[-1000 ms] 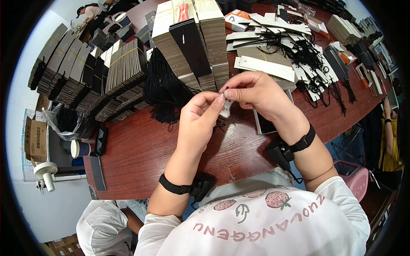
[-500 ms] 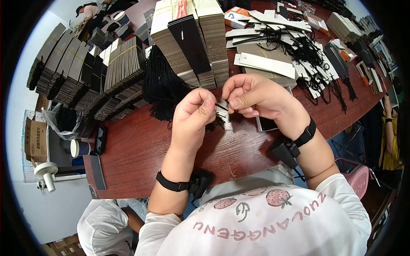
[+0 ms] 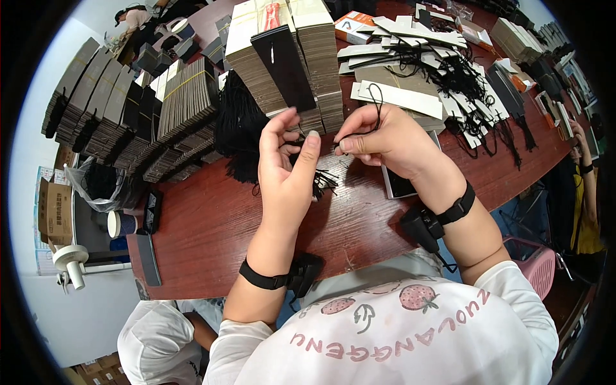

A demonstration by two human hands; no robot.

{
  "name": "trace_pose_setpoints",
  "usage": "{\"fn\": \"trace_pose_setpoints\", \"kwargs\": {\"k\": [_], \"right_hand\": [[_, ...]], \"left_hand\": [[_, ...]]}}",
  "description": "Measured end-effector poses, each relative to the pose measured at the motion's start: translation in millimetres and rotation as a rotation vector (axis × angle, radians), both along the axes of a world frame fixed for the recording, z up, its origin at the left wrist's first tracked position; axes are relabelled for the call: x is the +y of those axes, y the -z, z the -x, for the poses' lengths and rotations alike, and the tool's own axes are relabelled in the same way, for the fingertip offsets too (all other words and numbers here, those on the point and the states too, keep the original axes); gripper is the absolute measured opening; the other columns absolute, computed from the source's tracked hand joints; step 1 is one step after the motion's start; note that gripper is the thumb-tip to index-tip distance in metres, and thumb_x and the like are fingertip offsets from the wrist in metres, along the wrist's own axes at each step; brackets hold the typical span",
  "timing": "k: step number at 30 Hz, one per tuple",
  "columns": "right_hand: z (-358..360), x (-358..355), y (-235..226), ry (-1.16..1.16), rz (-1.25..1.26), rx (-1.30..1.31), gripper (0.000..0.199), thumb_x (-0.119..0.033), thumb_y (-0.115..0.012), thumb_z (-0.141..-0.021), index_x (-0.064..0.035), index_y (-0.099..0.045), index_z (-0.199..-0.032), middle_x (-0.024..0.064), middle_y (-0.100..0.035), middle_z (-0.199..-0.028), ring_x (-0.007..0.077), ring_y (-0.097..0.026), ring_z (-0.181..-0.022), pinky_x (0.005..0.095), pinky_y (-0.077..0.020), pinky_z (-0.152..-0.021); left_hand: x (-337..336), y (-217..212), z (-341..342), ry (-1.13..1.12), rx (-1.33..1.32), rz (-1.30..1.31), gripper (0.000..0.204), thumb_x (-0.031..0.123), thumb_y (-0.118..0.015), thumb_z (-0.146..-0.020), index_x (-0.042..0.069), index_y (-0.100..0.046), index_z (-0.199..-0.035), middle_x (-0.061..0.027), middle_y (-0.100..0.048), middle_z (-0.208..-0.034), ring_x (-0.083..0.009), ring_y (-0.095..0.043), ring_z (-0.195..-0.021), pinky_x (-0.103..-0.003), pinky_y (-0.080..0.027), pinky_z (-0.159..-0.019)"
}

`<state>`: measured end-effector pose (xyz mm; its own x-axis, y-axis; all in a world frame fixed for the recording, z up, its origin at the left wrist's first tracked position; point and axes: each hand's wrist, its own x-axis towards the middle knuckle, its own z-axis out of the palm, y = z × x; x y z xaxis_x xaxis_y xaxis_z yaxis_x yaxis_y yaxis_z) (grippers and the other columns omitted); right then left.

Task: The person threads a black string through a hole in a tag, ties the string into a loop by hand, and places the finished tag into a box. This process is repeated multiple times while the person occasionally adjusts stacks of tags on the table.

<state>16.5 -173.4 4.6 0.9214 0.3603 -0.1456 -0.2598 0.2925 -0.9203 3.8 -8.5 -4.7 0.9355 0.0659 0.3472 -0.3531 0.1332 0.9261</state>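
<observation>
A thin black cord (image 3: 377, 95) is pinched between the thumb and forefinger of my right hand (image 3: 388, 142); its loop rises over the fingers. My left hand (image 3: 287, 154) is apart from it, thumb and fingers spread, with nothing clearly held in them. Behind that hand hangs a thick bundle of black cords (image 3: 240, 122), and some cord ends (image 3: 325, 184) show by its thumb. Just beyond both hands, a black tag-like strip (image 3: 284, 67) leans on a tall stack of cards (image 3: 253, 61).
Banded grey card stacks (image 3: 186, 93) line the left side of the red-brown table (image 3: 212, 224). White strips with black cords (image 3: 471, 96) lie heaped at the right. A dark flat thing in a white frame (image 3: 399, 183) lies beneath my right hand. Another person's hand (image 3: 581, 144) shows at the far right.
My left hand has opened and drawn away from the cord that both hands were pinching. In my right hand the cord's loop now stands up. The other person's hand at far right has risen.
</observation>
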Motion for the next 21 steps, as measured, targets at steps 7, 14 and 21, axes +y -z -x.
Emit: {"fn": "trace_pose_setpoints", "kwargs": {"k": [7,14,21], "right_hand": [[-0.5,1.4,5.6,0.01,0.034,-0.048,0.011,-0.005,-0.069,-0.075,0.0,-0.063,-0.082,0.0012,-0.054,-0.059,0.0053,-0.047,-0.049,0.0178,-0.0326,-0.042],[-1.1,5.5,4.5,-0.001,-0.107,-0.002,0.013,-0.011,-0.068,-0.078,-0.0012,-0.063,-0.085,0.0027,-0.058,-0.068,0.0077,-0.052,-0.055,0.0185,-0.0383,-0.044],[-1.5,4.6,5.1,0.032,-0.137,0.014,0.011,-0.007,-0.067,-0.077,-0.0004,-0.061,-0.083,0.0043,-0.061,-0.072,0.0096,-0.057,-0.062,0.0198,-0.0433,-0.05]], "left_hand": [[7.9,8.2,2.0,0.214,0.077,-0.074,0.007,0.003,-0.063,-0.082,-0.002,-0.062,-0.087,-0.0007,-0.055,-0.082,-0.0032,-0.046,-0.065,-0.017,-0.039,-0.06],[11.1,12.1,0.6,0.068,-0.085,-0.327,0.007,0.001,-0.06,-0.084,-0.002,-0.059,-0.09,-0.0027,-0.056,-0.086,-0.0066,-0.05,-0.076,-0.019,-0.041,-0.069],[6.7,7.6,1.2,-0.031,-0.258,-0.444,0.007,0.002,-0.063,-0.079,0.001,-0.061,-0.085,-0.0068,-0.058,-0.083,-0.0137,-0.049,-0.069,-0.025,-0.042,-0.062]]}}
